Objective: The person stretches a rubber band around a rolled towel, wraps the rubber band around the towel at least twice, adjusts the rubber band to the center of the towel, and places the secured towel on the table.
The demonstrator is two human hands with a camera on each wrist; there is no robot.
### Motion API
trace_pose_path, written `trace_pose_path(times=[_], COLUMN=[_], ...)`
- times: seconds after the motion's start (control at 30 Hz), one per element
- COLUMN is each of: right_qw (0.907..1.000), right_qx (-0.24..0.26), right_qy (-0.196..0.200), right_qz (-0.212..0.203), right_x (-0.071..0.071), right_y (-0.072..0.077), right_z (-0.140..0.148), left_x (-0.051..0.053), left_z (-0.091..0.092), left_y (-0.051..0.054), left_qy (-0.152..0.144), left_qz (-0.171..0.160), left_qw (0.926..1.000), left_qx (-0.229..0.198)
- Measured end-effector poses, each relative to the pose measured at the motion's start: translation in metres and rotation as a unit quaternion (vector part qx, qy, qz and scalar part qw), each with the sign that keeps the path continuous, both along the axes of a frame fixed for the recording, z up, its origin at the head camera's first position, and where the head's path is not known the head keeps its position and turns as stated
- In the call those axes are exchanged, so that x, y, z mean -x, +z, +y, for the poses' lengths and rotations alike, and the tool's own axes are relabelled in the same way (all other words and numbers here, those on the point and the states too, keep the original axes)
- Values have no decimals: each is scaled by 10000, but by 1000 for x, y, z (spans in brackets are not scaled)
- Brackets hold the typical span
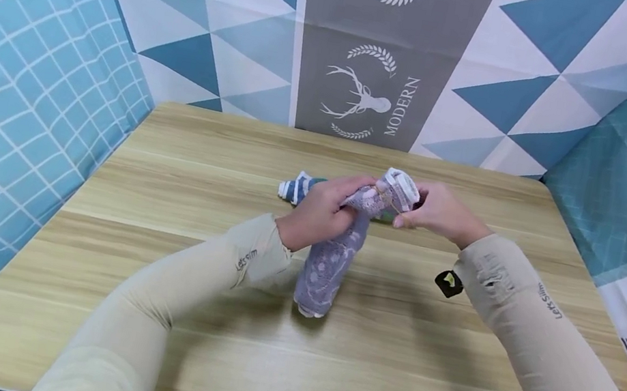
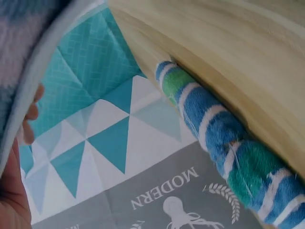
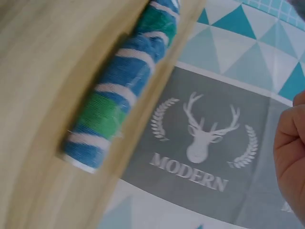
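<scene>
A rolled purple patterned towel (image 1: 329, 267) is held above the table, bent near the left hand. My left hand (image 1: 323, 211) grips it around the middle. Its upper end shows white rolled edges, and a thin yellowish rubber band crosses there towards the right thumb. My right hand (image 1: 438, 211) is at that end, its thumb and fingers pinching the band. Behind the hands lies a rolled blue, green and white striped towel (image 3: 112, 90), drawn in at its middle; the hands partly hide it in the head view. In the left wrist view the purple towel blurs at the upper left.
On the wooden table (image 1: 163, 198), a small black object (image 1: 449, 283) with a yellow-green mark lies near the right forearm. A patterned cloth (image 1: 373, 60) with a deer print hangs behind the back edge. Blue tiled-pattern cloth (image 1: 23, 71) lines the left side.
</scene>
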State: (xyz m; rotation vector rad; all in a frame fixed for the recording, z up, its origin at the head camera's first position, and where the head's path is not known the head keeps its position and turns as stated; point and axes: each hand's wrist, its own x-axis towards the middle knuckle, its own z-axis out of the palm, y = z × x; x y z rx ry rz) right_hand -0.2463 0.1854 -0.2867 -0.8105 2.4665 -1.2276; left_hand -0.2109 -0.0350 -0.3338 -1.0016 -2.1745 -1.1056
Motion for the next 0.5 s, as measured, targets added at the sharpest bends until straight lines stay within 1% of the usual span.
trace_pose_path(times=[0.07, 0.13, 0.2, 0.3, 0.4, 0.43, 0.5], right_qw=[9999, 9993, 9984, 9950, 9876, 9836, 9728], right_qx=[59, 164, 282, 685, 1167, 1338, 1694], right_qy=[-141, -284, -432, -596, -750, -802, -987], right_qz=[39, 150, 241, 405, 734, 900, 1234], right_x=[0, 0, 0, -3, -8, -9, -12], right_y=[-8, -16, -24, -33, -40, -42, -46], right_z=[-2, -5, -9, -18, -27, -30, -35], left_x=[0, 1, 3, 5, 8, 9, 11], left_z=[0, -1, -1, -2, -2, -2, -2], left_y=[0, 0, 1, 2, 0, 0, -2], left_qy=[121, 317, 486, 687, 785, 829, 885], left_qz=[-8, -27, -149, -455, -643, -654, -658], left_qw=[9999, 9994, 9985, 9964, 9945, 9940, 9934], left_qx=[-101, -166, -189, -203, -276, -286, -302])
